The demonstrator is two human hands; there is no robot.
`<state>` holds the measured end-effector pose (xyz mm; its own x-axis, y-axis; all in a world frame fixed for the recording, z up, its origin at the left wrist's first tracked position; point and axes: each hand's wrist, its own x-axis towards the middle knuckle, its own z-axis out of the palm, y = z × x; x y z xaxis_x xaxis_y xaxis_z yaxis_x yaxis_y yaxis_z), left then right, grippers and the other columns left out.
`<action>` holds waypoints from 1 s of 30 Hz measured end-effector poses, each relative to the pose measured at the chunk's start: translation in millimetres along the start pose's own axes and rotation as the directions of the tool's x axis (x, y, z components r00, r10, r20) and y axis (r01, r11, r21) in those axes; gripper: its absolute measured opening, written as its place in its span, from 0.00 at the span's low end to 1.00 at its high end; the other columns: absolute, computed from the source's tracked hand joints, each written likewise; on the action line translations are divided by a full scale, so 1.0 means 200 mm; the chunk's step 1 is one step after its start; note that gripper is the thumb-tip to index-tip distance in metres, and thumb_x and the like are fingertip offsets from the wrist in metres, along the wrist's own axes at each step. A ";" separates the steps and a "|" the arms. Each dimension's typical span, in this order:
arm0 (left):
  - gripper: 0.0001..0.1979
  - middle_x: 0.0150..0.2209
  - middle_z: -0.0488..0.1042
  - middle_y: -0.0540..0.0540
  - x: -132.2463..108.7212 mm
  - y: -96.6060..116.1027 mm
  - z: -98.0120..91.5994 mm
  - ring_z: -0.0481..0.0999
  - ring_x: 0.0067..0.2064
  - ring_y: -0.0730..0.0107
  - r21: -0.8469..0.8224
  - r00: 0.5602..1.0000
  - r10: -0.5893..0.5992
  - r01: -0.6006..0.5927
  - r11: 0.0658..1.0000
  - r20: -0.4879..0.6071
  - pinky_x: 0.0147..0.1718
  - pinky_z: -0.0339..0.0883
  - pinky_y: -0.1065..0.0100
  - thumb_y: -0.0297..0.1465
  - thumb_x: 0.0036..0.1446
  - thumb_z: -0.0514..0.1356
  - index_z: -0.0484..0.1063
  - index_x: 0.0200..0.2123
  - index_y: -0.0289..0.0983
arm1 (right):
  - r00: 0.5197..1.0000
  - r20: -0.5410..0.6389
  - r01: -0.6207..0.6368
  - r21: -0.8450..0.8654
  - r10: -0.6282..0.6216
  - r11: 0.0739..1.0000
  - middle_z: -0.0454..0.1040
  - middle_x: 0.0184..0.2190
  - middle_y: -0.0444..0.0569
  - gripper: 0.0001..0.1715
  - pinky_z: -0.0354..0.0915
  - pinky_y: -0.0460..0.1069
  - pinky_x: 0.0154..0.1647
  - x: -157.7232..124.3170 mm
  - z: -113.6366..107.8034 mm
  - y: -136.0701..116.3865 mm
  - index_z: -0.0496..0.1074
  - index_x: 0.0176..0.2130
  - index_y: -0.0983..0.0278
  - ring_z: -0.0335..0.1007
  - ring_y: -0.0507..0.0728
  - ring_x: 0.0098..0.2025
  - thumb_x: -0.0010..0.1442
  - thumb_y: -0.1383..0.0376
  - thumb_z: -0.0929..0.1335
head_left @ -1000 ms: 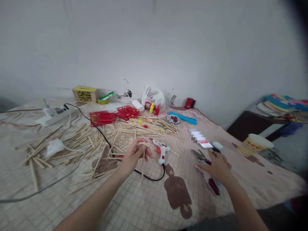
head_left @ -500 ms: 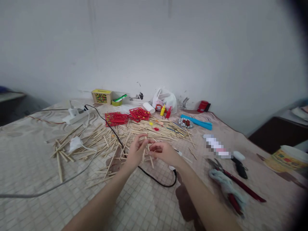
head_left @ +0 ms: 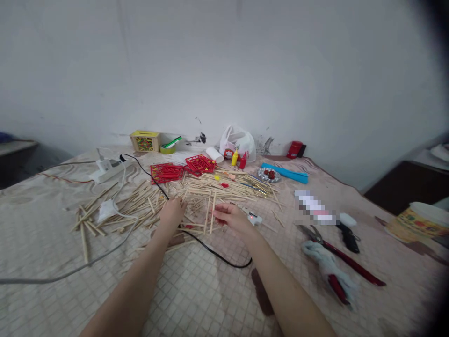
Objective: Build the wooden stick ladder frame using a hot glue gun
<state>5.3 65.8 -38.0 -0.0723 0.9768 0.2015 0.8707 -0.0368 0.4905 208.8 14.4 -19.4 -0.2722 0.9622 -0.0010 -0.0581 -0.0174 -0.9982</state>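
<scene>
Upright in my right hand [head_left: 233,219] is a small frame of wooden sticks [head_left: 212,213], two of them side by side, pinched at the right one by my thumb and fingertips. To the left, my left hand [head_left: 172,210] reaches into the heap of loose wooden sticks [head_left: 140,201]. Its fingers are curled, and what they grip, if anything, is hidden. Just beyond my right hand lies a white device with a small red light [head_left: 253,218], partly covered by the hand. A black cable [head_left: 217,255] runs below both hands.
Red stick panels [head_left: 167,173], a white plastic bag [head_left: 237,141] and small paint-like bottles [head_left: 242,160] stand at the back. On the left is a power strip [head_left: 105,171]. Red-handled cutters [head_left: 351,262], a cloth [head_left: 321,257] and a patterned paper tub [head_left: 417,222] lie to the right.
My hands, together around the sticks before, have come apart. The left has moved left to the heap; the right keeps the stick frame, now more plainly seen.
</scene>
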 end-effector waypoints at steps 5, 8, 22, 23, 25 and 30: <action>0.12 0.30 0.76 0.39 0.04 0.00 0.01 0.74 0.35 0.58 -0.082 0.999 -0.020 0.016 0.997 -0.047 0.32 0.62 0.66 0.35 0.51 0.52 0.72 0.28 0.34 | 0.998 -0.049 0.034 -0.017 -0.035 0.999 0.69 0.19 0.42 0.08 0.58 0.44 0.22 -0.01 0.03 0.00 0.69 0.25 0.65 0.61 0.48 0.20 0.44 0.62 0.70; 0.15 0.32 0.76 0.41 0.03 0.02 0.00 0.74 0.34 0.62 -0.198 0.994 0.019 -0.041 0.979 -0.111 0.32 0.62 0.68 0.37 0.53 0.50 0.71 0.32 0.34 | 0.991 -0.092 0.091 -0.043 -0.095 0.995 0.68 0.19 0.42 0.07 0.60 0.45 0.23 -0.01 0.07 0.00 0.68 0.24 0.65 0.62 0.49 0.20 0.45 0.63 0.69; 0.14 0.27 0.69 0.50 -0.12 0.10 -0.07 0.67 0.28 0.73 -0.598 0.962 0.140 -0.256 0.760 -0.234 0.28 0.60 0.73 0.39 0.55 0.52 0.69 0.33 0.36 | 0.943 -0.196 0.238 -0.159 -0.267 0.958 0.70 0.23 0.45 0.06 0.64 0.46 0.25 0.02 0.28 0.04 0.68 0.27 0.64 0.67 0.52 0.23 0.49 0.63 0.66; 0.13 0.27 0.69 0.50 -0.13 0.10 -0.07 0.67 0.29 0.73 -0.611 0.961 0.137 -0.260 0.748 -0.241 0.28 0.60 0.73 0.39 0.55 0.52 0.69 0.34 0.36 | 0.944 -0.190 0.242 -0.164 -0.271 0.956 0.71 0.23 0.45 0.05 0.64 0.47 0.25 0.03 0.30 0.04 0.68 0.27 0.64 0.67 0.52 0.24 0.49 0.64 0.66; 0.13 0.27 0.69 0.50 -0.14 0.11 -0.08 0.66 0.28 0.73 -0.634 0.959 0.129 -0.264 0.727 -0.252 0.28 0.60 0.73 0.38 0.55 0.53 0.69 0.34 0.36 | 0.943 -0.180 0.251 -0.171 -0.281 0.953 0.71 0.23 0.45 0.05 0.65 0.47 0.26 0.04 0.32 0.05 0.68 0.28 0.64 0.68 0.52 0.24 0.49 0.64 0.66; 0.11 0.27 0.70 0.50 -0.17 0.12 -0.09 0.67 0.29 0.73 -0.666 0.955 0.117 -0.274 0.694 -0.271 0.29 0.60 0.73 0.37 0.54 0.54 0.70 0.33 0.36 | 0.933 -0.193 0.270 -0.178 -0.303 0.946 0.70 0.24 0.45 0.05 0.65 0.47 0.25 0.05 0.34 0.06 0.67 0.28 0.64 0.67 0.52 0.24 0.50 0.64 0.65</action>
<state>20.0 28.3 -16.7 -0.0986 0.8718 0.4798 0.3001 -0.4337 0.8496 139.8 5.5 -26.4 -0.0515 0.9557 0.2899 0.0422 0.2921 -0.9555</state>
